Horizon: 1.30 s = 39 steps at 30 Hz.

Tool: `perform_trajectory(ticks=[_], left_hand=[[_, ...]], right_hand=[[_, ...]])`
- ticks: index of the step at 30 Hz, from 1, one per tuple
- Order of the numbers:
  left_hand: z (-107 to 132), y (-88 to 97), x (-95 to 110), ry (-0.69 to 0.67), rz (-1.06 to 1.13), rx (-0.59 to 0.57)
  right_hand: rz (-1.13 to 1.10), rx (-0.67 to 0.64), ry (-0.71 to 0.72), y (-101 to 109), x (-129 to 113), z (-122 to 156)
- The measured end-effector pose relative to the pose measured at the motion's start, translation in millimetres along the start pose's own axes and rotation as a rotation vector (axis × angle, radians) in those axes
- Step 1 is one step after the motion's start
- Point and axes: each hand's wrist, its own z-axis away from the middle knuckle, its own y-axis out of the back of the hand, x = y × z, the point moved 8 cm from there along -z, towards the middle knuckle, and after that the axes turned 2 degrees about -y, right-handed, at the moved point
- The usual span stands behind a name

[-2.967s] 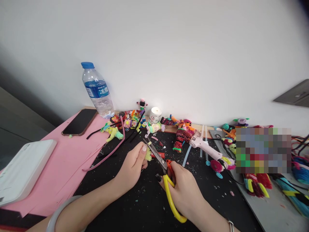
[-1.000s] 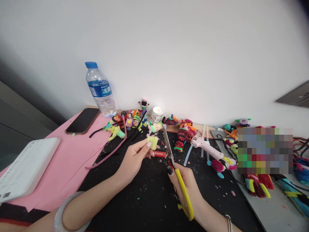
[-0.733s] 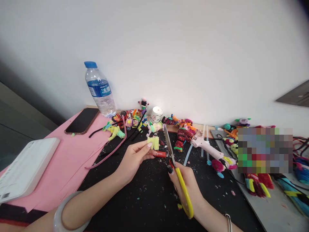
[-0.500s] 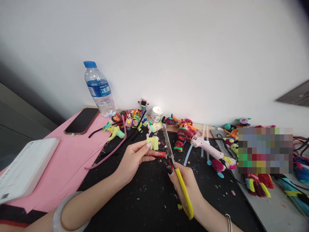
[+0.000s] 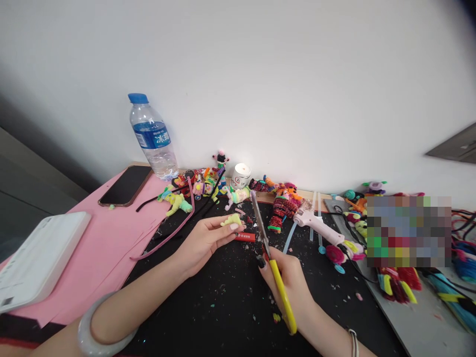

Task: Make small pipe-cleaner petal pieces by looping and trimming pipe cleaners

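My left hand pinches a small yellow fuzzy coil between thumb and fingertips, low over the black mat. My right hand grips yellow-handled scissors; the blades are closed and point away from me, just right of the coil. A small red tube lies on the mat between the two hands.
A lit candle, several colourful fuzzy figures and a pink glue gun line the back. A water bottle and a phone are back left by pink paper. A white device lies far left. Yarn bundles sit right.
Three seconds ago the scissors were at the coil; they have since drawn apart. In the last half second my left hand turned the coil from upright to lying flatter and lower.
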Motion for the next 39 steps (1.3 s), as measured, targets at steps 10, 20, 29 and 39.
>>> perform_trajectory(ticks=[10, 20, 29, 39], left_hand=[[4.8, -9.5, 2.4, 0.105, -0.209, -0.150], [3.9, -13.6, -7.6, 0.124, -0.233, -0.251], [10.6, -26.2, -12.6, 0.160, -0.229, -0.418], [14.6, -30.4, -22.5, 0.206, -0.236, -0.509]], right_hand=[[0.259, -0.045, -0.004, 9.5, -13.2, 1.4], [0.324, -0.037, 0.120, 31.7, -34.9, 9.3], [0.475, 0.072, 0.156, 66.6, -36.2, 1.3], [0.486, -0.076, 0.145, 59.8, -16.3, -9.8]])
